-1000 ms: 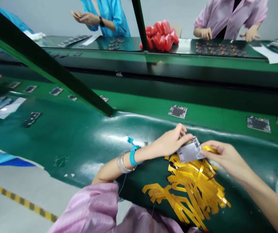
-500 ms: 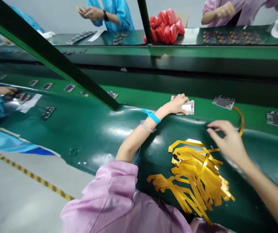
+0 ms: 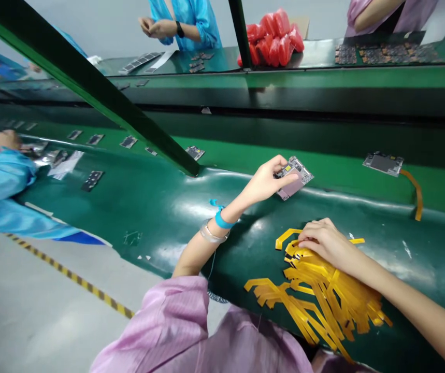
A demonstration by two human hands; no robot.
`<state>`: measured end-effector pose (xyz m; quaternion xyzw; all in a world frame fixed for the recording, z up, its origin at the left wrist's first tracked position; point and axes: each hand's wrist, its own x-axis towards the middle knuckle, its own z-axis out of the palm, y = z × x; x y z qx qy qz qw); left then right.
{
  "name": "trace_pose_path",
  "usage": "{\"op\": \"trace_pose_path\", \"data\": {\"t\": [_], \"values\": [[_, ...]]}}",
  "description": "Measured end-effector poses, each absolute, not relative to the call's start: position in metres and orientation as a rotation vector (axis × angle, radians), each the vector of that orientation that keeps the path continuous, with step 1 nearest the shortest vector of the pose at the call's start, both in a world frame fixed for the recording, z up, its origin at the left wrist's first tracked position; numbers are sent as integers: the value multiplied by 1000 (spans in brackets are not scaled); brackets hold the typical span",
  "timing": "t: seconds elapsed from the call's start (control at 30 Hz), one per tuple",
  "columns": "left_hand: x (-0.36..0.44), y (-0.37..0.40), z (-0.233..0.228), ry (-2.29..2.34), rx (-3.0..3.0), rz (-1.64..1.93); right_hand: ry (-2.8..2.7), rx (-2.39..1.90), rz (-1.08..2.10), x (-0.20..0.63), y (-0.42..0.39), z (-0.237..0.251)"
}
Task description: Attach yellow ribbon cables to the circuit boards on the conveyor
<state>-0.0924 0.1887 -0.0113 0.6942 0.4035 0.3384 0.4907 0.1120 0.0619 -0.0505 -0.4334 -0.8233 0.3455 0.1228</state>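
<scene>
With the left hand [image 3: 264, 182] pinching the circuit board [image 3: 294, 176] above the green mat [image 3: 137, 207], the right hand [image 3: 323, 242], fingers together on the yellow strips [image 3: 323, 295], should lift just one strip cleanly.

A: Left hand [image 3: 264, 181]?
B: Arm stretched fwd, bare forearm, blue strap and clear bangle at the wrist. Fingers pinched shut, thumb on top, hand raised.
A: Right hand [image 3: 325, 243]?
B: Lower, nearer the body. Palm down, fingers curled and pressed flat, forearm running in from the right.
</scene>
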Motion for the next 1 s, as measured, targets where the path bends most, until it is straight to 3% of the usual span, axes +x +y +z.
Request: {"op": "trace_pose_path", "data": {"t": [0.2,0.3,0.47,0.77,0.9,1.0], "values": [[-85,149,-9,992,1428,652,-1719,-1460,1084,126,40,-20],[-76,127,-3,967,1518,618,-1455,-1550,972,130,24,-6],[-71,94,13,888,1588,502,-1473,-1686,722,129,12,-5],[-74,74,15,909,1671,476,-1535,-1695,642,128,8,-7],[-71,81,13,869,1363,455,-1801,-1516,438,122,-6,-4],[-69,90,13,821,1122,383,-1746,-1495,630,121,-16,3]]}}
